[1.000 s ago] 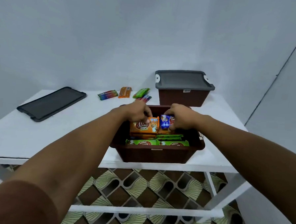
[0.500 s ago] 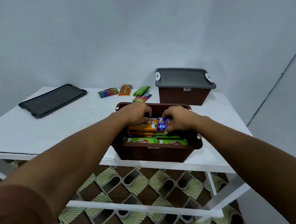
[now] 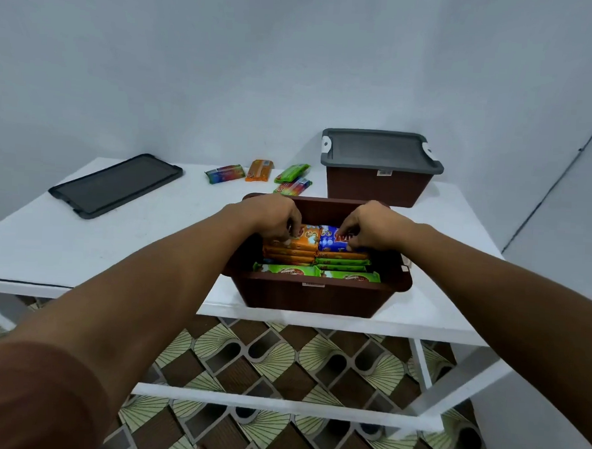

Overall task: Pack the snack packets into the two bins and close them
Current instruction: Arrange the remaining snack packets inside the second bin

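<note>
Brown bin (image 3: 314,299), nearly full, beneath both grips. Left hand (image 3: 274,216) grip curls on orange packet (image 3: 304,240); right hand (image 3: 373,225) grip pinches blue packet (image 3: 331,243). Risk: packets left proud of rim could block the lid (image 3: 115,185), lying left of grips.

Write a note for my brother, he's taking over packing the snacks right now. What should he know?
Hands: left hand pinches the orange packet, right hand pinches the blue packet, both at the back of the open bin.
Done: the far bin has its grey lid on; the open bin also holds rows of green packets.
To do: four loose packets lie on the table behind the open bin. Pack them, then fit the loose lid, which lies at the table's left.
</note>
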